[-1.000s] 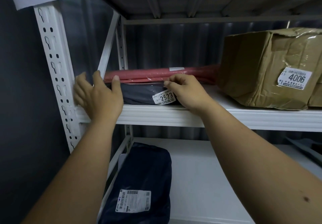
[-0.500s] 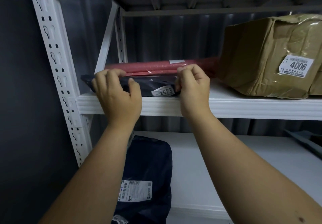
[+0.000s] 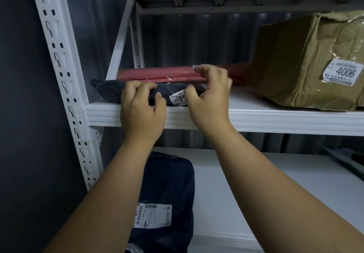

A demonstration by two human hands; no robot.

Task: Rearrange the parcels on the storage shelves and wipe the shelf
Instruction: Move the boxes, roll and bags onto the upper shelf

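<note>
Head view: dark parcel [image 3: 110,93] lies at the left end of the upper shelf [image 3: 275,118], front edge at the shelf lip, a red parcel [image 3: 157,74] stacked on it. Left hand [image 3: 142,112] curls over the dark parcel's front edge, gripping it. Right hand [image 3: 209,95] pinches the stack, fingers on top of the red parcel, thumb on the dark parcel's white label [image 3: 178,100]. Taped brown box [image 3: 307,59] marked 4006 sits to the right, touching the red parcel. Second dark parcel [image 3: 167,203] lies on the lower shelf [image 3: 256,193].
</note>
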